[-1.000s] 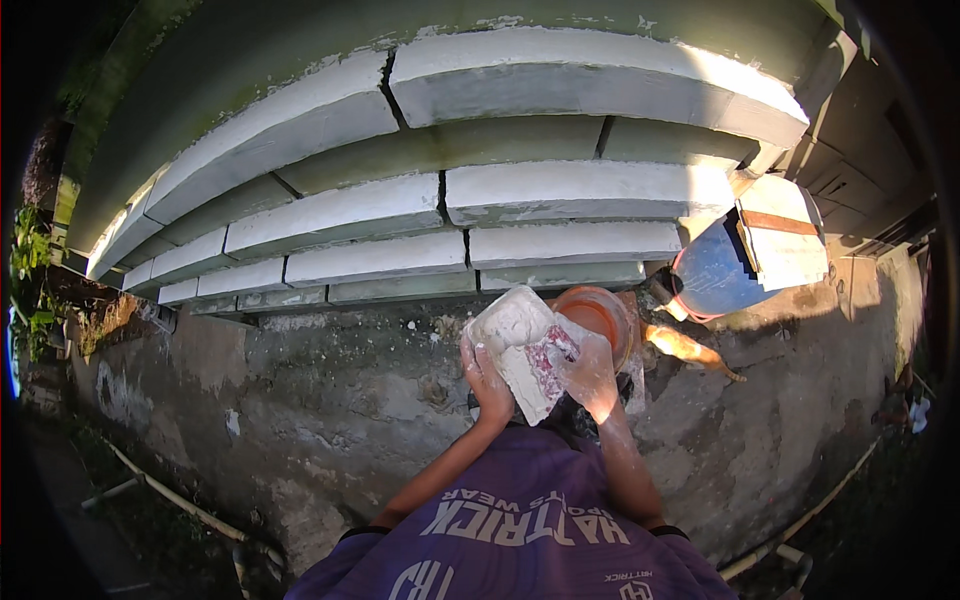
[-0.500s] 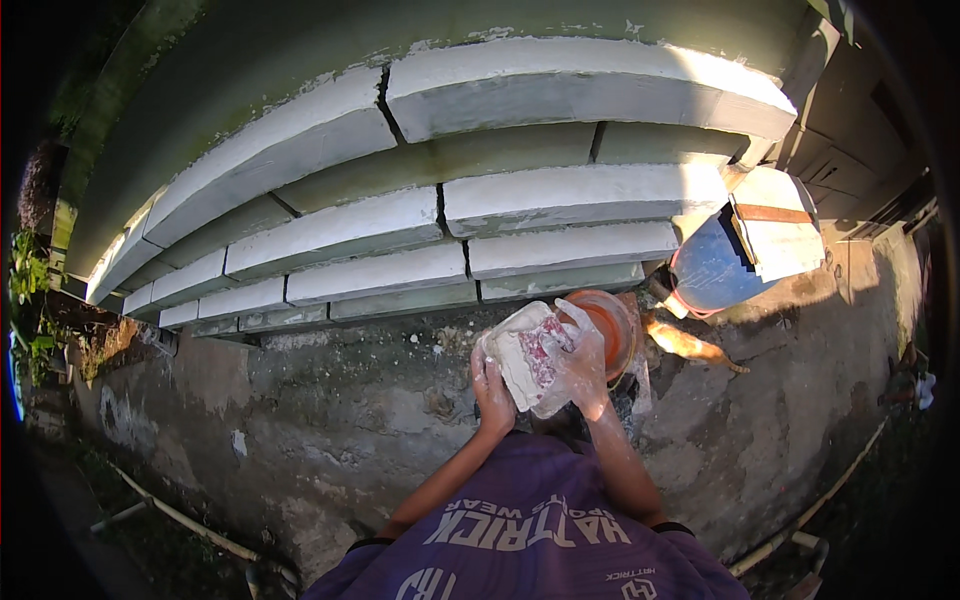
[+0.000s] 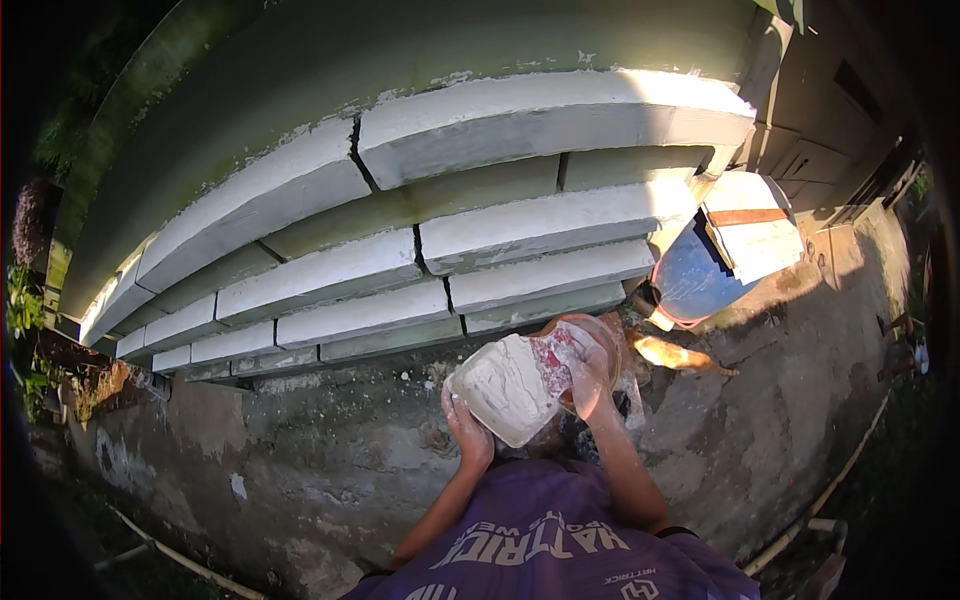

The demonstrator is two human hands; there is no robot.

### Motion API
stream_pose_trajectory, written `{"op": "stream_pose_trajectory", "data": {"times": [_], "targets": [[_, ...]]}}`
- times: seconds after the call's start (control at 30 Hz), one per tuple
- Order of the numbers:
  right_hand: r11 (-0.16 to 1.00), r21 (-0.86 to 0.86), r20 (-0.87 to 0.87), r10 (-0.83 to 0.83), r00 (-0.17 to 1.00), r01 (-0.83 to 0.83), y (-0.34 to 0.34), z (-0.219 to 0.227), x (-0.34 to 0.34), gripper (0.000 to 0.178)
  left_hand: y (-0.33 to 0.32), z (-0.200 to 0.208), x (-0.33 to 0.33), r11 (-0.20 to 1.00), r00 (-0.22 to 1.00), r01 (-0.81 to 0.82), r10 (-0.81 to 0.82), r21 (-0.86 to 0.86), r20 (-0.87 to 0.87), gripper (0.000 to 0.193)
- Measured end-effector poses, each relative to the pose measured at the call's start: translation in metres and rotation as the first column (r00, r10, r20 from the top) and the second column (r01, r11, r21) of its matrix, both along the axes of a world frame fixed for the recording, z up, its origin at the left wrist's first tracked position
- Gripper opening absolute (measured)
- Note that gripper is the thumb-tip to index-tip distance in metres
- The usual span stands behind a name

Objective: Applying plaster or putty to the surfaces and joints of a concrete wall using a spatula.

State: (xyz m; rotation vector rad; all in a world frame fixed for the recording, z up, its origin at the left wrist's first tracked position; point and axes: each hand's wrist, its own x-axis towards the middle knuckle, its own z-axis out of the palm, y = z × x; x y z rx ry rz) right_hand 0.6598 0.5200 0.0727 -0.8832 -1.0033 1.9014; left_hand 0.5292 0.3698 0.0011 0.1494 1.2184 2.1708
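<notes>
A shallow, pale rectangular tub (image 3: 507, 390) of thick white paste is in front of my body, tilted. My left hand (image 3: 467, 430) grips it at the left corner, fingers wrapped under the edge. At its right end lies a red piece smeared with white (image 3: 550, 362); I cannot make out whether it is cloth or sponge. My right hand (image 3: 590, 375) is closed on that piece, its fingers dusted white. An orange bucket (image 3: 610, 335) stands just behind the right hand, its opening partly hidden by it.
Ahead rises a green wall (image 3: 430, 40) with stepped white ledges (image 3: 540, 235) split by dark gaps. To the right are a blue drum (image 3: 700, 275) with a board (image 3: 755, 230) on top and an orange-and-white cat (image 3: 675, 353). Pipes (image 3: 185, 555) edge the rough concrete floor (image 3: 330, 450).
The tub has swung left and turned so its paste-filled face shows more. My left hand has moved left and down with it. My right hand stays at the red piece. The view has shifted slightly.
</notes>
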Motion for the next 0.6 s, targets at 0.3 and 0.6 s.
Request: {"op": "stream_pose_trajectory", "data": {"times": [0.3,0.6], "targets": [[0.962,-0.254,-0.356,-0.188,0.915,0.098,0.041,0.049,0.005,0.039,-0.052,-0.011,-0.034,0.989,0.991,-0.13,0.131,-0.072,0.015,0.049],[0.223,0.9,-0.167,-0.617,0.769,0.375,0.094,0.138,-0.116,0.041,-0.083,-0.02,-0.059,0.957,0.956,-0.288,0.287,-0.023,-0.063,0.052]]}}
